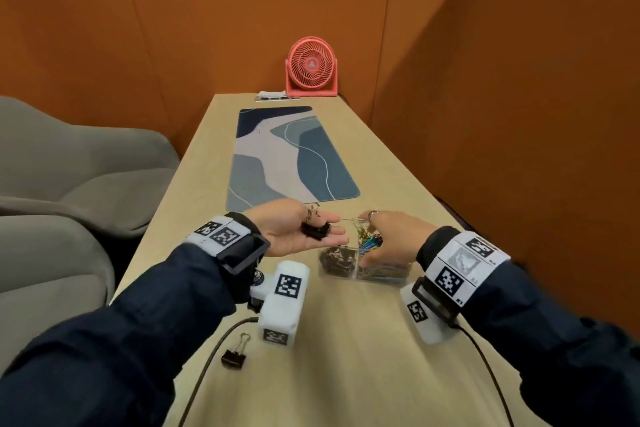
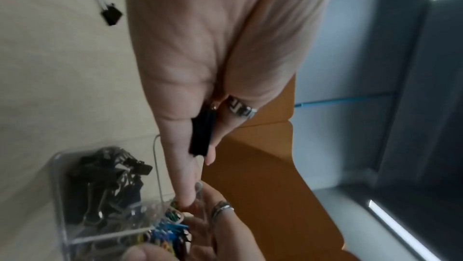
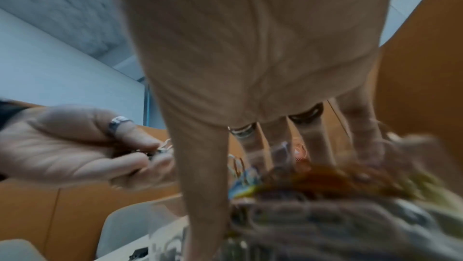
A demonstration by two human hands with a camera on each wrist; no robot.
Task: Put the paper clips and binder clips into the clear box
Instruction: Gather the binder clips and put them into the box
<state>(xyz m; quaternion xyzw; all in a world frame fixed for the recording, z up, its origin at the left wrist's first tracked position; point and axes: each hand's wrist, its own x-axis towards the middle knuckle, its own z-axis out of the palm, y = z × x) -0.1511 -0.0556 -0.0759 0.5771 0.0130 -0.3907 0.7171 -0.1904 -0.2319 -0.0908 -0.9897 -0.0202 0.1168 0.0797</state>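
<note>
Lying palm-up just left of the clear box (image 1: 349, 272), the left hand (image 1: 294, 232) carries black binder clips (image 1: 315, 230) on its loosely extended fingers; in the left wrist view a clip sits between the thumb and the forefinger, and whether the thumb presses on it cannot be told. The right hand (image 1: 394, 239) reaches down over the box's right side, fingers bent into a heap of coloured paper clips (image 1: 370, 242); the right wrist view is too blurred to show whether it is pinching any. The box stands on the pale wooden table (image 1: 363, 357) between the two wrists, its left compartment filled with dark binder clips and its right compartments with paper clips. One lone binder clip (image 1: 235, 352) lies on the table nearer the person, beside a black cable (image 1: 207, 367), well apart from the box. Farther along the table lie a blue patterned mat (image 1: 291, 156) and a pink fan (image 1: 311, 66) against the orange wall.
</note>
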